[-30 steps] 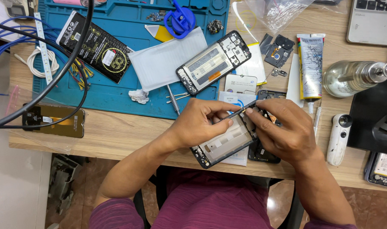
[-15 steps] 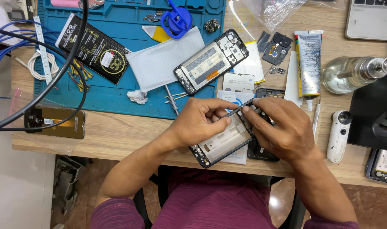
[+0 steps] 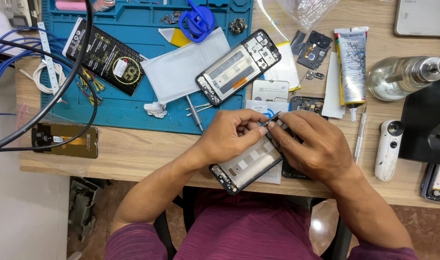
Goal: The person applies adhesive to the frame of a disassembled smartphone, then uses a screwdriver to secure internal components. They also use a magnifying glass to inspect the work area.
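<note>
Hands met on the phone frame (image 3: pixel 246 166): left hand (image 3: pixel 229 137) steadied its edge on the desk (image 3: pixel 133 154) while right hand (image 3: pixel 311 144) pinched the top corner.

Phone frame (image 3: pixel 244 168) lies at the table's (image 3: pixel 133 149) near edge, between left hand (image 3: pixel 229 135) and right hand (image 3: pixel 311 144). Behind it, a second phone frame (image 3: pixel 238 66) rests on the work mat (image 3: pixel 133 103). Glue tube (image 3: pixel 351 65) lies right of that; bottle (image 3: pixel 403 77) farther right
</note>
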